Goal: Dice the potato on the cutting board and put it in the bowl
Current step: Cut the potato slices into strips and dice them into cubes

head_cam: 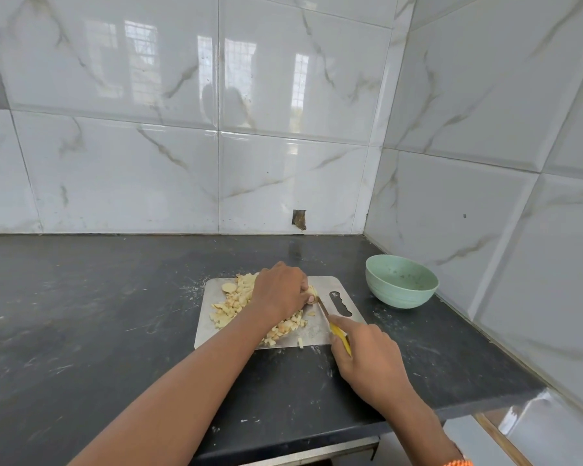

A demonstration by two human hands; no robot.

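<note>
A steel cutting board (320, 334) lies on the dark counter, with a pile of diced potato (236, 302) spread over its left half. One round potato slice (228, 287) sits at the board's far left corner. My left hand (280, 290) curls over a remaining potato piece (313, 290) near the board's middle and holds it down. My right hand (367, 358) grips a yellow-handled knife (340, 336), forefinger along its back, with the blade tip at the held piece. A pale green bowl (402, 280) stands to the right of the board, with only specks inside.
The black counter (81, 314) ends at a front edge near me and on the right. White marble-look tiled walls (283, 129) close the back and right side, forming a corner behind the bowl. A stray potato bit (300, 343) lies at the board's front edge.
</note>
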